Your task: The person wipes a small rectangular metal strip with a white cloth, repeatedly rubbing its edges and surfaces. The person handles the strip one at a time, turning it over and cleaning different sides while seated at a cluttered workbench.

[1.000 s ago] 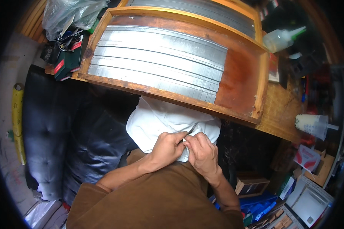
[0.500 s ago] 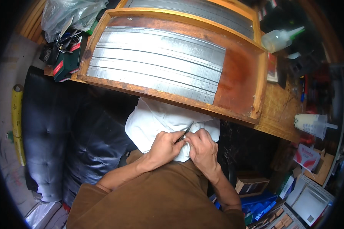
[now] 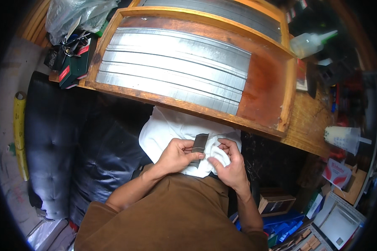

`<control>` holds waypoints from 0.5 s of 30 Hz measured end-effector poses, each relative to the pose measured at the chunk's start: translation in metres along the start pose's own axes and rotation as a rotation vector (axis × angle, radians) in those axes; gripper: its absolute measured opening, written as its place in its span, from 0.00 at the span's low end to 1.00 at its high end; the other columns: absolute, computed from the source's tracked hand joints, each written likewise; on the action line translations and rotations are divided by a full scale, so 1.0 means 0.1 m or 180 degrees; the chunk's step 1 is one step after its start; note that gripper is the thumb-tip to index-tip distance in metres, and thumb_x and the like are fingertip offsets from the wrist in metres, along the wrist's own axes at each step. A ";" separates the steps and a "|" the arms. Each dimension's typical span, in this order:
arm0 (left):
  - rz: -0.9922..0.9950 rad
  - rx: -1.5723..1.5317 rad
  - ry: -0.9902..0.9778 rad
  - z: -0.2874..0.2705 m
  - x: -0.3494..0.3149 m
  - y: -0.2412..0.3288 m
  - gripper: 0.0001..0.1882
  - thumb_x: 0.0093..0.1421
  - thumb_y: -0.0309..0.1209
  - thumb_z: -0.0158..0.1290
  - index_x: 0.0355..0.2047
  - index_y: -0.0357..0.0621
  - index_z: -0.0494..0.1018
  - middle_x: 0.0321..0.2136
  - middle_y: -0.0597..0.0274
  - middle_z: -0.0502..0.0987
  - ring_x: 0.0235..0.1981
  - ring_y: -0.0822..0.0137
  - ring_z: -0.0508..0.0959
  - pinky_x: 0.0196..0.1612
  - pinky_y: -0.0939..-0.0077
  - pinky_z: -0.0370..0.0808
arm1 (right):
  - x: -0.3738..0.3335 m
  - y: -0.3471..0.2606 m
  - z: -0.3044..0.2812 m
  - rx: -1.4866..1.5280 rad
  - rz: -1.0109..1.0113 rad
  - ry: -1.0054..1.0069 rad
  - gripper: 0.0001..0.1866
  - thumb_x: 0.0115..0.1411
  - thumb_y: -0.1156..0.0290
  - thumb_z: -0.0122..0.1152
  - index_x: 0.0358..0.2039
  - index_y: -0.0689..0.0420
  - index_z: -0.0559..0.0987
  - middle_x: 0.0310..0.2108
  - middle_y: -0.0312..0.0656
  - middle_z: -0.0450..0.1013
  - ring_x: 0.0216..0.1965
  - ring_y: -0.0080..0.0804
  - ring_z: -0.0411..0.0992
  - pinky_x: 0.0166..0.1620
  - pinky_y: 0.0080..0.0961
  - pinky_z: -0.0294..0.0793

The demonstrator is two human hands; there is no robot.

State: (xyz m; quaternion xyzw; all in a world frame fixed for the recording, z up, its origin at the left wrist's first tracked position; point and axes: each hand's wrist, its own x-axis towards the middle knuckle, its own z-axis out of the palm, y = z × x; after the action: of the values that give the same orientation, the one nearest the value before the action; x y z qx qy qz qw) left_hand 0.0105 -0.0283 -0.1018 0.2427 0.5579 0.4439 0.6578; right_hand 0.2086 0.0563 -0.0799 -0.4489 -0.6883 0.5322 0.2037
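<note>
Between the thumb and fingers of my left hand (image 3: 174,156) is a small flat dark-grey strip (image 3: 200,143), held tilted with light lines across it. My right hand (image 3: 233,169) pinches a bunched fold of the white cloth (image 3: 165,125), just right of the strip. The rest of the cloth is spread over my lap. Beyond my hands, a shallow wooden tray (image 3: 290,98) holds several rows of thin silvery metal strips (image 3: 171,62) laid side by side. Its right part shows bare reddish-brown wood.
A second tray of strips (image 3: 222,13) stands behind. To the right are a squeeze bottle (image 3: 306,45) and a plastic drink cup (image 3: 342,139) on the wooden bench (image 3: 308,127). Dark boxes (image 3: 74,69) and a clear plastic bag (image 3: 77,19) sit left. Black padded seating (image 3: 54,142) lies beside me.
My hands were close together over the dark strip; they have moved apart. The strip's flat face now shows in my left hand, and my right hand has shifted right with the cloth.
</note>
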 end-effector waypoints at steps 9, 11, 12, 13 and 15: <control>0.0257 0.0584 0.0368 0.12 -0.06 0.01 0.14 0.63 0.23 0.65 0.48 0.31 0.83 0.31 0.58 0.86 0.32 0.84 0.76 0.34 0.80 0.77 | -0.05 -0.07 0.08 -0.0803 -0.1441 0.0172 0.11 0.56 0.80 0.71 0.41 0.59 0.82 0.39 0.48 0.76 0.35 0.46 0.78 0.38 0.37 0.80; 0.0468 0.0960 0.0578 0.18 -0.10 0.05 0.15 0.62 0.22 0.63 0.49 0.31 0.82 0.27 0.55 0.85 0.29 0.85 0.74 0.30 0.79 0.76 | -0.01 -0.09 0.12 -0.0853 -0.1576 0.0004 0.12 0.56 0.80 0.69 0.42 0.60 0.81 0.36 0.47 0.77 0.34 0.48 0.78 0.38 0.37 0.80; 0.0567 0.1090 0.0624 0.18 -0.10 0.00 0.16 0.60 0.21 0.61 0.50 0.30 0.81 0.25 0.46 0.83 0.25 0.82 0.76 0.27 0.76 0.76 | 0.01 -0.14 0.11 -0.0925 -0.1596 -0.0096 0.14 0.56 0.80 0.68 0.44 0.62 0.80 0.33 0.47 0.77 0.34 0.49 0.78 0.37 0.38 0.79; 0.0670 0.1116 0.0672 0.19 -0.11 -0.01 0.17 0.60 0.20 0.60 0.50 0.31 0.81 0.25 0.45 0.83 0.24 0.80 0.77 0.27 0.75 0.76 | 0.01 -0.17 0.10 -0.0940 -0.1535 -0.0117 0.14 0.55 0.81 0.68 0.44 0.62 0.80 0.33 0.47 0.77 0.34 0.48 0.78 0.36 0.38 0.79; 0.0877 0.1166 0.0772 0.21 -0.12 -0.02 0.18 0.58 0.18 0.58 0.50 0.32 0.82 0.26 0.41 0.82 0.22 0.75 0.80 0.27 0.73 0.76 | 0.00 -0.20 0.07 -0.0969 -0.1417 -0.0163 0.15 0.55 0.81 0.68 0.44 0.62 0.80 0.33 0.46 0.77 0.34 0.48 0.78 0.36 0.39 0.79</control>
State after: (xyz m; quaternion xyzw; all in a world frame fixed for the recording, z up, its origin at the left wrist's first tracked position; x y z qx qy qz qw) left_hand 0.0317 -0.0355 -0.0918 0.3765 0.6656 0.4467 0.4645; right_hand 0.1950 0.0519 -0.0642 -0.2984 -0.8471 0.3759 0.2285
